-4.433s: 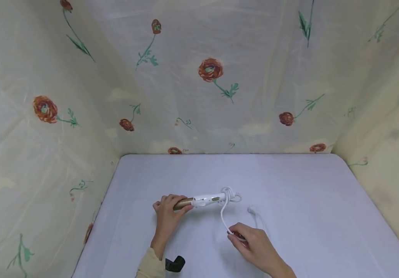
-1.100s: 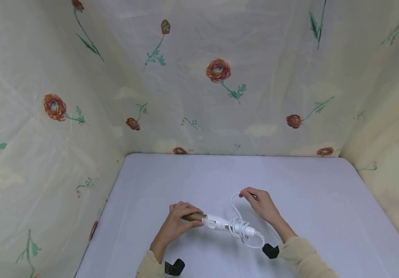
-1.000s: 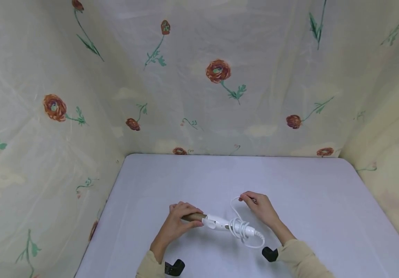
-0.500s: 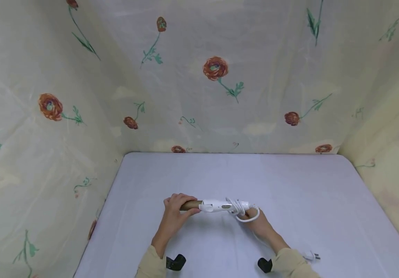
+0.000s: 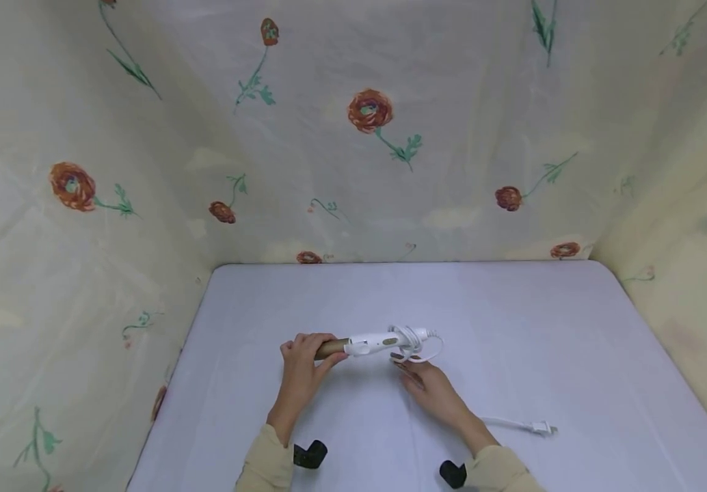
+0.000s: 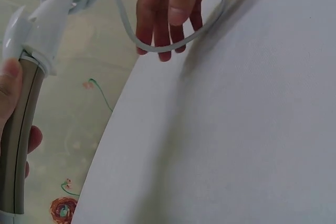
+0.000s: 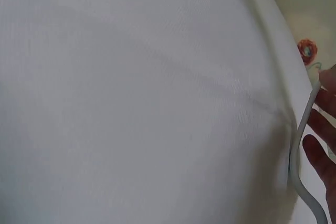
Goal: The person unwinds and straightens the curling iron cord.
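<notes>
A curling iron (image 5: 368, 344) with a white handle and a brown-gold barrel is held above the table, lying nearly level. My left hand (image 5: 300, 372) grips it by the barrel, thumb and fingers wrapped around, as the left wrist view also shows on the barrel (image 6: 23, 140). Several turns of white cord (image 5: 414, 338) circle the far end of the handle. Just below these coils, my right hand (image 5: 436, 393) pinches the cord between thumb and forefinger; its other fingers hang loosely in the right wrist view. The cord's loose part (image 7: 296, 166) runs down past those fingers.
The cord's white plug (image 5: 541, 428) lies on the white-covered table (image 5: 304, 294), right of my right forearm. Flower-printed cloth (image 5: 439, 219) encloses the back and both sides. Black devices (image 5: 310, 454) sit at both wrists.
My right hand has swung with the cord from the handle's far side, under it, to its near side. The plug has been drawn toward the iron. My left hand keeps its grip.
</notes>
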Demonstrator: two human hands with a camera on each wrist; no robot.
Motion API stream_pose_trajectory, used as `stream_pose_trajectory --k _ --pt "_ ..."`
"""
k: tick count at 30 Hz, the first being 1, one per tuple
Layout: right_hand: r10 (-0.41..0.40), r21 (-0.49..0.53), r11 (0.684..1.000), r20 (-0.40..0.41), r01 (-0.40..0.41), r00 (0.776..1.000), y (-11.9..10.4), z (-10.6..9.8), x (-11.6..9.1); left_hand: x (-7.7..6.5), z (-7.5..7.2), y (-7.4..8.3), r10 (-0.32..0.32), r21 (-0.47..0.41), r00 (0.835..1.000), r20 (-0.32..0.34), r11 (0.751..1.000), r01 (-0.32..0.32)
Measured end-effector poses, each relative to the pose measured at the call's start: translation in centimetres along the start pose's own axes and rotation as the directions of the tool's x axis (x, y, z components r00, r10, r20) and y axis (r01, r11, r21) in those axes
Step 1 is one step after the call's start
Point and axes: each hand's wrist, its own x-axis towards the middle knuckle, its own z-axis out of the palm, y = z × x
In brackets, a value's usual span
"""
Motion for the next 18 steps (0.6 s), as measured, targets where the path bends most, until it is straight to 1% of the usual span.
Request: stream_pose_trajectory --k 2,4,6,8,11,13,15,18 --pt "0.024 0.101 0.995 -0.011 -0.022 1.000 -0.4 0.1 -0.1 0.0 0.1 0.1 -0.017 -0.004 1.000 0.006 1.000 0.017" --pt "0.048 0.188 0.981 -0.018 -0.044 0.999 -0.8 0.2 -0.3 0.1 0.1 0.1 -0.031 -0.009 1.000 0.005 0.999 0.031" --pt "0.078 0.255 0.965 -0.023 -0.070 0.997 -1.2 0.4 -0.4 0.2 0.1 0.1 -0.040 -0.017 0.999 -0.010 0.999 0.040" --pt "0.093 0.308 0.948 -0.035 -0.078 0.995 -1.6 0.5 -0.5 0.4 0.0 0.2 -0.040 -0.023 0.999 -0.029 0.999 0.039" --pt "0.103 0.376 0.924 -0.067 -0.070 0.992 -2.5 0.4 -0.6 0.5 -0.1 0.2 -0.033 -0.027 0.998 -0.053 0.999 0.031" --pt "0.118 0.404 0.912 -0.077 -0.078 0.990 -3.5 0.1 -0.7 0.6 -0.1 0.1 -0.024 -0.026 0.998 -0.059 0.999 0.023" --pt "0.144 0.431 0.897 -0.073 -0.099 0.987 -4.5 -0.4 -0.9 0.6 -0.1 0.1 -0.017 -0.027 0.998 -0.068 1.000 0.015" --pt "0.170 0.427 0.894 -0.046 -0.135 0.984 -5.7 -1.1 -1.2 0.5 0.0 0.0 -0.015 -0.015 0.997 -0.080 1.000 0.014"
